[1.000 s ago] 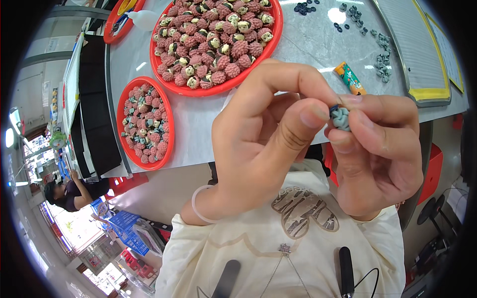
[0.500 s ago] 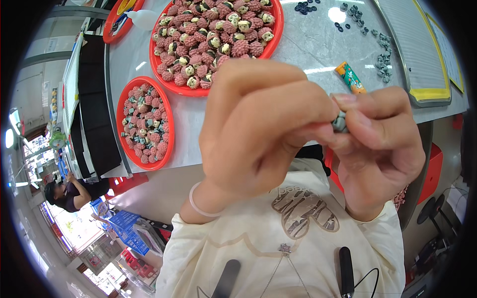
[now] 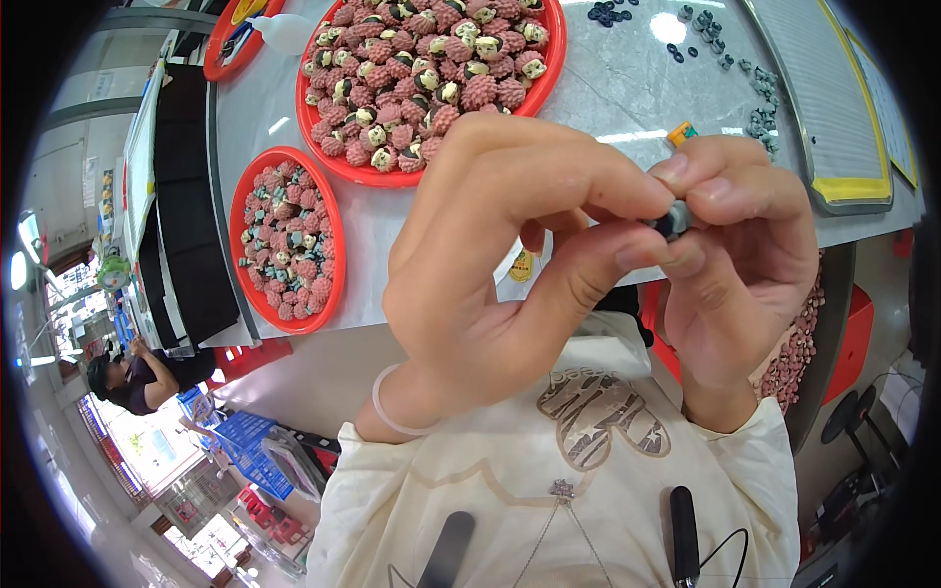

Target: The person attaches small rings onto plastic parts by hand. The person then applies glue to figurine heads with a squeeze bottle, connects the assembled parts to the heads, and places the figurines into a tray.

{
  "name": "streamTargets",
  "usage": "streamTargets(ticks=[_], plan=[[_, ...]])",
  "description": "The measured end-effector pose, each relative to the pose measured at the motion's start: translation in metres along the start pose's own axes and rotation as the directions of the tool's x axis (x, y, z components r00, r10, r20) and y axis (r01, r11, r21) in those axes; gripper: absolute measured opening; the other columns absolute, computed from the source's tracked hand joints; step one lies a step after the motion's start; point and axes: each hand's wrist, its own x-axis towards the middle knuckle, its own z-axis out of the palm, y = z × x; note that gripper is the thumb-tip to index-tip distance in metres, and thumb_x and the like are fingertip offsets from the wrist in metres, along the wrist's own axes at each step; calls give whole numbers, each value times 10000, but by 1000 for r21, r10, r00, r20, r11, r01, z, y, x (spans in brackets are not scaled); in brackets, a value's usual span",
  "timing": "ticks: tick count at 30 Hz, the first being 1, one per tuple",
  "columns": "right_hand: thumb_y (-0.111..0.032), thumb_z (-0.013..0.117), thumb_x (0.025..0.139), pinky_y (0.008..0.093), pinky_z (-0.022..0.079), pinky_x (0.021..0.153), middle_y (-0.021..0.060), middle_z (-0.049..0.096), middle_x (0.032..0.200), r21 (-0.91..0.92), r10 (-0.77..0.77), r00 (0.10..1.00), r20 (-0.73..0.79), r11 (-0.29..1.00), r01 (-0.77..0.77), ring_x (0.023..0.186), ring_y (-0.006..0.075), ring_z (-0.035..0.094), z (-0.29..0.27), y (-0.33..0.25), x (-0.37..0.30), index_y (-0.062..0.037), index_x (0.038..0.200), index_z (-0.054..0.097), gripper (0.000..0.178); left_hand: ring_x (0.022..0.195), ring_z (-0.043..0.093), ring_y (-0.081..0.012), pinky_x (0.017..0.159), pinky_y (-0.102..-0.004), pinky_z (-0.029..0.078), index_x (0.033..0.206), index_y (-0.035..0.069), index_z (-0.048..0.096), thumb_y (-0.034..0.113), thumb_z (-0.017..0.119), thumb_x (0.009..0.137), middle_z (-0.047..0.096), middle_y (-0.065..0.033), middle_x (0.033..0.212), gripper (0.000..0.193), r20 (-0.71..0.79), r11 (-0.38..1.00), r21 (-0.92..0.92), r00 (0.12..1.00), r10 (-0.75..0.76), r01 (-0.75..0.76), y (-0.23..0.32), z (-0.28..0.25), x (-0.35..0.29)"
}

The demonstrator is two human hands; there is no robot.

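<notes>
My left hand [image 3: 510,265] and my right hand [image 3: 750,255] meet above the table's near edge, both closed in a pinch. Between their fingertips is a small grey-blue molded piece [image 3: 676,218] with a dark part on the side toward my left hand. Fingers cover much of it, so whether the dark part is separate cannot be made out. Beyond the right hand lie loose grey-blue pieces [image 3: 764,86] and small dark blue rings [image 3: 609,15]. An orange and green tube [image 3: 682,133] is mostly hidden behind my right fingers.
A large red tray [image 3: 561,59] heaped with pink, cream and black pieces stands at the back. Left of it is a smaller red tray [image 3: 338,235] of pink and grey-blue pieces. A yellow-edged flat tray [image 3: 851,190] lies far right. Another person [image 3: 147,377] is at far left.
My hands have turned, and the left thumb now shows in the pinch. The dark part on the grey-blue piece has come into sight. More of the tube is covered.
</notes>
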Motion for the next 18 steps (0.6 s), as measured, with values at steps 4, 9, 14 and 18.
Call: streamTargets(ticks=[4, 9, 14, 18], plan=[[-30, 626, 713, 283, 406, 784, 134, 514, 913, 95, 106, 994, -18, 990, -103, 835, 190, 511, -4, -1, 0, -3, 876, 520, 196, 656, 472, -131, 579, -225, 385, 850, -24, 540, 106, 668, 698, 509, -85, 811, 237, 32, 967, 123, 974, 222, -225, -15, -1, 5], [-42, 631, 712, 274, 407, 763, 130, 519, 920, 200, 228, 974, 2, 954, -223, 811, 184, 524, -10, 2, 1, -5, 849, 534, 172, 635, 473, -130, 564, -223, 378, 824, -20, 552, 108, 689, 668, 516, -89, 817, 244, 45, 926, 195, 946, 320, -323, -19, 0, 6], [-66, 580, 748, 233, 392, 768, 124, 508, 946, 398, 377, 904, 202, 812, -427, 835, 167, 526, -33, -5, 15, 5, 944, 541, 212, 586, 461, -112, 541, -194, 361, 879, -48, 539, 105, 651, 713, 521, -100, 858, 252, 104, 956, 199, 975, 198, -215, -9, -7, 15], [-85, 545, 771, 211, 396, 744, 116, 516, 979, 218, 381, 922, -75, 908, -357, 844, 136, 518, -71, -7, 30, 22, 1002, 535, 255, 593, 462, -81, 540, -171, 359, 937, -71, 521, 99, 560, 783, 542, -99, 848, 233, 83, 944, 320, 995, 62, -86, -4, -27, 29]])
